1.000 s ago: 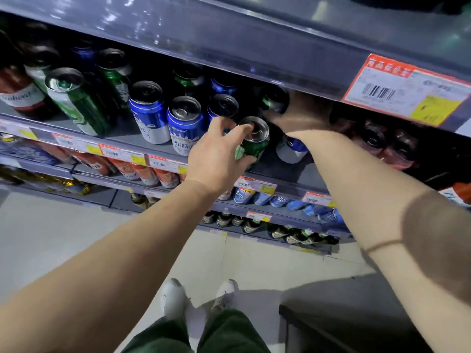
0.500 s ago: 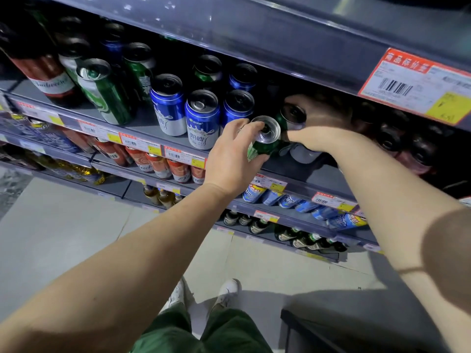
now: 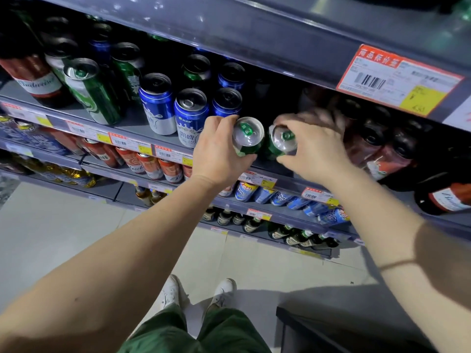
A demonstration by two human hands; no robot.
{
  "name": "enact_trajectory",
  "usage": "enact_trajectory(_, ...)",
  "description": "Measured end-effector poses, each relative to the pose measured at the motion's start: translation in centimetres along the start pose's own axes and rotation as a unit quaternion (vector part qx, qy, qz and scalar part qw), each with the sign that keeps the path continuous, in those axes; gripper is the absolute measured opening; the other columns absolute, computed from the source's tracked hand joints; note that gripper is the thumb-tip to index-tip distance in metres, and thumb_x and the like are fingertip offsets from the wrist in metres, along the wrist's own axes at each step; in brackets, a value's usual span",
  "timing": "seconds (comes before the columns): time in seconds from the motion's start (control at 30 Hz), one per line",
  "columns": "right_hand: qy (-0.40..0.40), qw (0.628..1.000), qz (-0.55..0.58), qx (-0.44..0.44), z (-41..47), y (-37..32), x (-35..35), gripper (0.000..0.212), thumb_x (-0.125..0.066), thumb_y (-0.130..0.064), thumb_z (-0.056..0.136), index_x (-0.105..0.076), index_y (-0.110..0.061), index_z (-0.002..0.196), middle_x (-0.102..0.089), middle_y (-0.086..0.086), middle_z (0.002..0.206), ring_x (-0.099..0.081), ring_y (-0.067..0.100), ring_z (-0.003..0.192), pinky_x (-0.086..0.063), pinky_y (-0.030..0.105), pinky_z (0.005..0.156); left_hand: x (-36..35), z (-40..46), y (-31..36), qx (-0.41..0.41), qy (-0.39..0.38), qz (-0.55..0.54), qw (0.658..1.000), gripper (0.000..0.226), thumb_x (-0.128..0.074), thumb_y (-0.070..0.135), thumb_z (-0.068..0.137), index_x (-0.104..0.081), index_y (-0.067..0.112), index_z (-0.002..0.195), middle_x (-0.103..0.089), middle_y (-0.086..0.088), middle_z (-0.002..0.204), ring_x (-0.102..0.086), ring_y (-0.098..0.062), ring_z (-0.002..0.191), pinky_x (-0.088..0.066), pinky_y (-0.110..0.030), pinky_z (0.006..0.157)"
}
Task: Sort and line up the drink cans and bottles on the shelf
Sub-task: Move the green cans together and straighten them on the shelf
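Two short green aluminium cans with silver tops sit side by side at the centre of the frame, at the front edge of the grey metal shelf (image 3: 142,128): the left green can (image 3: 247,136) and the right green can (image 3: 281,141), almost touching. They look rigid, smooth and probably slippery, moderately heavy if full, so a wrap around the body seems the surest hold. The left hand (image 3: 219,151) curls around its can from the left; the right hand (image 3: 314,146), blurred, grips its can near the rim from above. Both forearms reach up from the lower corners.
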State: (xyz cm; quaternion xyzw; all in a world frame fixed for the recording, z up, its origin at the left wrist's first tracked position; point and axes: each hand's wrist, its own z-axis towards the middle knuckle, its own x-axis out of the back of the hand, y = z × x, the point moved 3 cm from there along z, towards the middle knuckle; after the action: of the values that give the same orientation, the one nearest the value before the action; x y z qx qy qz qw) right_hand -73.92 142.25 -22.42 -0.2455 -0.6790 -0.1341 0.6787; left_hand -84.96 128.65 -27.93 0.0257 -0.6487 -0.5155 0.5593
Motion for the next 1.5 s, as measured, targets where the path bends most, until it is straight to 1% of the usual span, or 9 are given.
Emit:
enact_trajectory(0.13, 0.079, 0.994, 0.078, -0.016, -5.4, 0.8, -0.1, 0.066, -0.079, -0.032, 0.068, -0.050, -0.036, 0.127, -0.053, -0.005, 0.122, -0.044, 0.022, 0.115, -0.029, 0.035, 0.098, 0.2, -0.6, -0.2, -0.001, -0.004, -0.085, 0.996, 0.078, -0.085, 0.031, 0.067, -0.044, 0.013, 0.130, -0.048, 0.003, 0.121, -0.046, -0.017, 0.117, -0.042, -0.030, 0.099)
enact_trajectory(0.33, 0.130, 0.953, 0.242, -0.125, -8.5, 3.5, 1.0, 0.067, -0.080, -0.022, 0.067, -0.049, -0.039, 0.124, -0.048, -0.008, 0.118, -0.036, -0.015, 0.093, -0.023, -0.009, 0.078, -0.1, -1.4, 1.6, 0.013, -0.046, -0.199, 0.979, 0.086, -0.086, 0.035, 0.062, -0.039, 0.024, 0.133, -0.055, 0.010, 0.121, -0.055, -0.007, 0.112, -0.047, -0.037, 0.098)
enact_trajectory(0.53, 0.075, 0.944, 0.285, -0.148, -7.5, 0.9, 0.3, 0.084, -0.082, -0.027, 0.067, -0.039, -0.034, 0.140, -0.045, -0.011, 0.124, -0.046, 0.006, 0.108, -0.032, 0.020, 0.089, 1.4, -2.6, 1.4, 0.017, -0.084, -0.191, 0.978, 0.085, -0.086, 0.037, 0.059, -0.047, 0.022, 0.134, -0.053, 0.006, 0.126, -0.052, -0.007, 0.117, -0.043, -0.034, 0.103)
enact_trajectory(0.77, 0.023, 0.952, 0.302, -0.032, -4.3, -8.7, -0.7, 0.061, -0.082, -0.030, 0.065, -0.051, -0.042, 0.116, -0.038, -0.030, 0.097, -0.042, -0.001, 0.100, -0.030, 0.017, 0.081, 9.4, -3.1, -4.9, 0.068, 0.003, -0.171, 0.983, 0.069, -0.088, 0.031, 0.062, -0.053, 0.024, 0.122, -0.061, 0.009, 0.115, -0.057, -0.004, 0.106, -0.047, -0.024, 0.092)
enact_trajectory(0.97, 0.045, 0.952, 0.303, 0.021, -0.3, -18.1, -1.7, 0.064, -0.082, -0.041, 0.063, -0.053, -0.041, 0.119, -0.047, -0.018, 0.109, -0.047, 0.003, 0.104, -0.037, 0.024, 0.086, 16.5, -2.2, -11.6, 0.103, 0.068, -0.122, 0.985, 0.065, -0.086, 0.029, 0.064, -0.050, 0.034, 0.118, -0.059, 0.014, 0.114, -0.056, 0.000, 0.100, -0.045, -0.018, 0.087)
enact_trajectory(1.13, 0.059, 0.965, 0.248, 0.058, 5.4, -24.0, -0.9, 0.067, -0.081, -0.051, 0.062, -0.056, -0.032, 0.122, -0.058, -0.009, 0.122, -0.048, 0.017, 0.118, -0.038, 0.034, 0.098, 20.9, -0.9, -17.2, 0.108, 0.041, -0.093, 0.989, 0.071, -0.087, 0.033, 0.064, -0.051, 0.029, 0.124, -0.058, 0.016, 0.102, -0.056, 0.000, 0.077, -0.048, -0.025, 0.072)
enact_trajectory(1.27, -0.054, 0.974, 0.216, 0.034, 9.6, -25.9, -1.6, 0.055, -0.080, -0.043, 0.071, -0.061, -0.021, 0.118, -0.065, -0.003, 0.116, -0.058, 0.017, 0.107, -0.039, 0.024, 0.078, 22.1, -0.4, -19.2, 0.087, -0.005, -0.095, 0.992, 0.059, -0.087, 0.026, 0.066, -0.050, 0.037, 0.110, -0.058, 0.019, 0.086, -0.049, 0.003, 0.053, -0.043, -0.017, 0.057)
enact_trajectory(1.4, -0.067, 0.981, 0.183, -0.011, 10.8, -25.4, -3.6, 0.052, -0.075, -0.050, 0.070, -0.060, -0.020, 0.111, -0.063, 0.001, 0.103, -0.056, 0.020, 0.094, -0.040, 0.027, 0.076, 21.4, 0.3, -19.8, 0.069, -0.046, -0.111, 0.990, 0.065, -0.088, 0.031, 0.063, -0.052, 0.033, 0.116, -0.062, 0.014, 0.103, -0.057, 0.002, 0.073, -0.048, -0.020, 0.072)
enact_trajectory(1.5, -0.003, 0.985, 0.167, -0.040, 11.1, -24.4, -4.0, 0.058, -0.067, -0.062, 0.054, -0.055, -0.032, 0.102, -0.061, -0.004, 0.102, -0.056, 0.022, 0.104, -0.042, 0.044, 0.100, 20.6, 0.9, -19.5, 0.059, -0.065, -0.122, 0.989, 0.080, -0.088, 0.037, 0.061, -0.050, 0.023, 0.130, -0.059, 0.007, 0.118, -0.057, -0.008, 0.106, -0.048, -0.030, 0.093)
